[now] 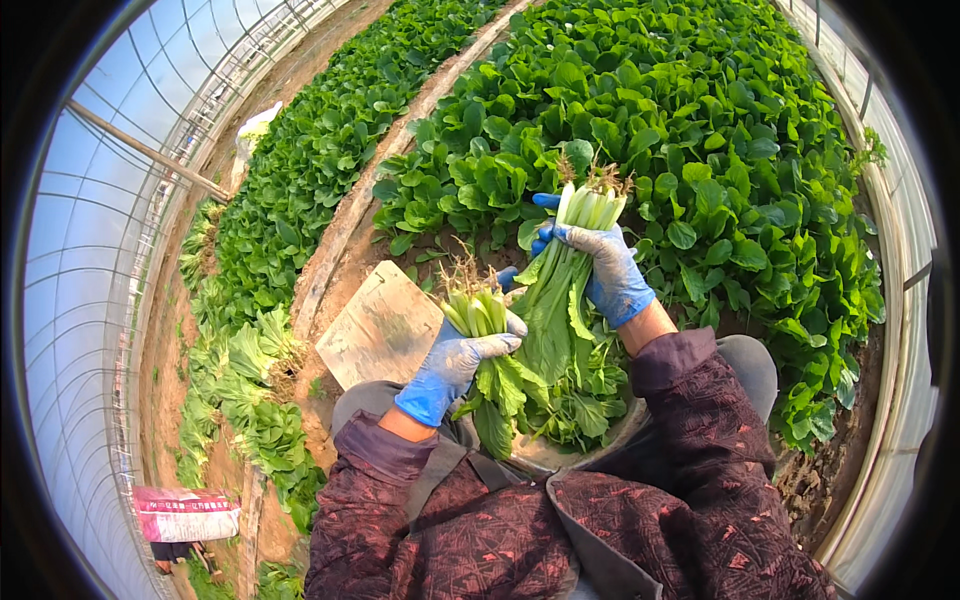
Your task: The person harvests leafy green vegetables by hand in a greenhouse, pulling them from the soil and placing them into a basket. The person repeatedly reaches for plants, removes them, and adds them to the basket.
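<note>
My left hand (pixel 454 367), in a dirt-smeared blue rubber glove, is closed around a short bunch of leafy greens (pixel 478 313). The thin brown roots of that bunch point up and its leaves hang down. In a matching glove, my right hand (pixel 611 262) grips a longer bunch of leafy greens (pixel 585 214) by its pale stems, also roots up. Its leaves reach down between my hands. Below both bunches, loose greens (pixel 589 412) lie in a round, pale container (pixel 544 454) between my knees, mostly covered by leaves and sleeves.
Growing greens (pixel 660 105) fill the bed ahead, beside a narrow dirt-coloured divider (pixel 375 180). A dirty pale board (pixel 382 326) lies to my left. Pulled greens (pixel 251 367) are heaped farther left, near a printed sack (pixel 187 514). Clear plastic greenhouse walls (pixel 82 225) curve along both sides.
</note>
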### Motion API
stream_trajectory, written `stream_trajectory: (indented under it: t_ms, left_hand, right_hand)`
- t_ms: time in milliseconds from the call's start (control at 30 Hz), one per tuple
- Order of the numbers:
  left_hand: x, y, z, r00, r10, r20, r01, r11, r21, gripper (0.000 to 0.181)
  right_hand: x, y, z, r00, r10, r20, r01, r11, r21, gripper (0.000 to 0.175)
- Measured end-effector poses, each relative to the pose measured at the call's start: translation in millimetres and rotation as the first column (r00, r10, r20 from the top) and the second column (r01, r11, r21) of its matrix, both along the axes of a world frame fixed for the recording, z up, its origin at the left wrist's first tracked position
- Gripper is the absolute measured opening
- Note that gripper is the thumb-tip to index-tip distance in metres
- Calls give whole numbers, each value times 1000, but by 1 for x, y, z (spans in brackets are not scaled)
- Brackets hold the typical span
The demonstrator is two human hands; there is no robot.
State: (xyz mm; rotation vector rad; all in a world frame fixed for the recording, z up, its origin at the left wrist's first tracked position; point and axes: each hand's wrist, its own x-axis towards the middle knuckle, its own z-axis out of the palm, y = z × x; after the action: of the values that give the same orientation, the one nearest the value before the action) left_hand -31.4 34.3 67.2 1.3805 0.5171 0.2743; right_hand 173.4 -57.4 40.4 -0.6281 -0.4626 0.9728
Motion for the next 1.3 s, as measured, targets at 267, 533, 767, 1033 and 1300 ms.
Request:
stream_trajectory:
  t_ms: [267, 533, 767, 1033, 1300]
  left_hand:
    - [15, 5, 8, 981, 100, 165, -88, 993, -79, 45]
    - [24, -10, -9, 994, 92, 52, -86, 991, -105, 43]
    - [17, -7, -18, 997, 82, -6, -80, 950, -300, 43]
    - [23, -6, -21, 999, -32, -39, 12, 907, -422, 52]
    - [18, -8, -29, 993, 91, -76, -115, 900, -419, 46]
  right_hand:
    - [0, -18, 5, 774, 229, 590, 90, 883, -460, 41]
    - [-30, -6, -1, 834, 301, 462, -189, 943, -273, 44]
    - [-45, -5, -3, 746, 251, 617, -72, 951, -299, 50]
    - [-28, 0, -10, 317, 57, 947, 179, 977, -119, 53]
    - [-35, 9, -26, 51, 81, 995, 456, 885, -95, 87]
